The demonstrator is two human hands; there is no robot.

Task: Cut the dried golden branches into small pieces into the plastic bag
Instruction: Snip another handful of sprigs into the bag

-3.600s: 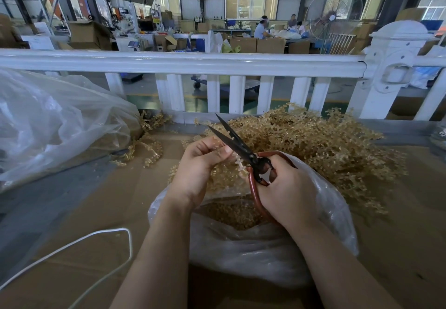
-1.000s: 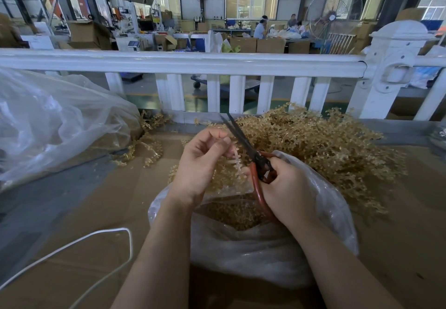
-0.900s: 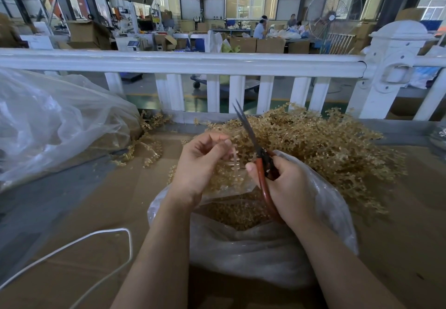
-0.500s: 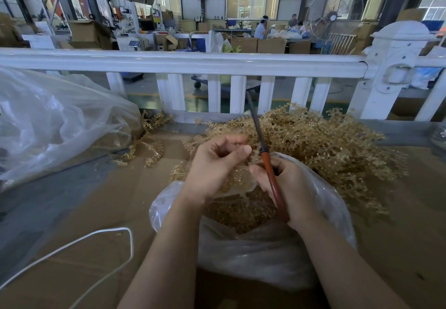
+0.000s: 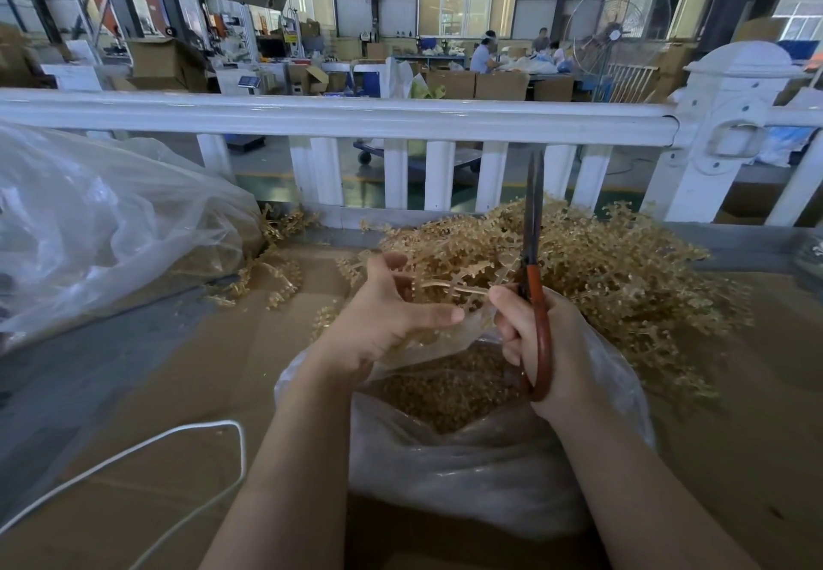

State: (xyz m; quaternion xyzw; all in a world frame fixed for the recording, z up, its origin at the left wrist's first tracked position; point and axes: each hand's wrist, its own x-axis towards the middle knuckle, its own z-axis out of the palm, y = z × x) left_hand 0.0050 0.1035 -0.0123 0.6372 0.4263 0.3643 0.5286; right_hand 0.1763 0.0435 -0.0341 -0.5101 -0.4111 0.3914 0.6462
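Right hand [image 5: 541,337] grips the red-handled scissors [image 5: 534,266], blades together and pointing up toward the white railing [image 5: 338,117]; left hand [image 5: 383,315] is half-open, fingers loosely around a golden branch stem [image 5: 450,288] that runs across to the right thumb. Both hands hover over the open mouth of the plastic bag [image 5: 490,471] holding cut bits, with the branch pile [image 5: 623,275] just behind. Bare cardboard surface [image 5: 178,382] lies left with a white cord [image 5: 147,449]; a big clear bag [image 5: 98,222] sits at far left.
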